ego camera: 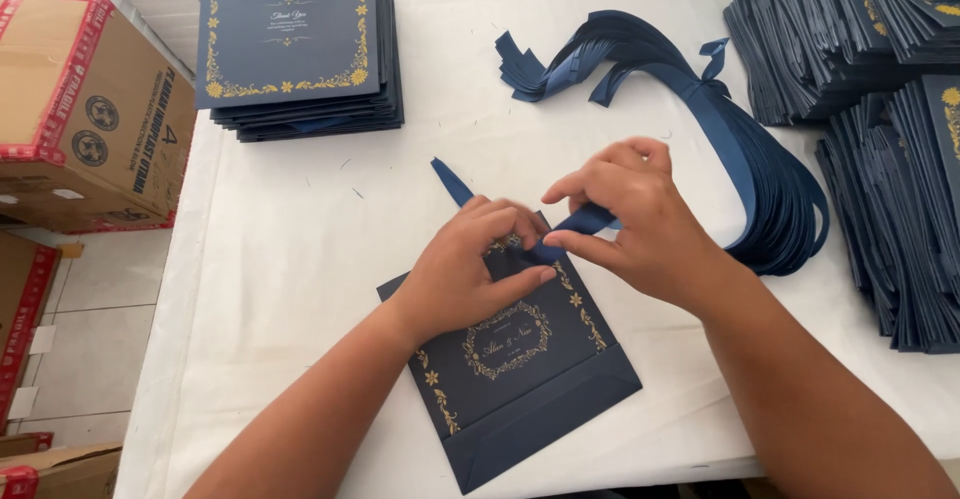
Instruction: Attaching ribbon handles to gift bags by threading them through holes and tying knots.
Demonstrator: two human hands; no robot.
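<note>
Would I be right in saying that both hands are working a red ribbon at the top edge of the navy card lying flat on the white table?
Not quite: the ribbon is navy blue, not red, as the head view shows. The rest holds: the left hand and right hand work it at the top edge of the navy card, flat on the white table.

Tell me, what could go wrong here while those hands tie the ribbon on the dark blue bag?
The ribbon pinched by the right hand might slip free, since only fingertips grip it. The left hand presses on the navy bag, so its paper top could crease. That bag lies near the white table edge, so a tug might slide it off.
</note>
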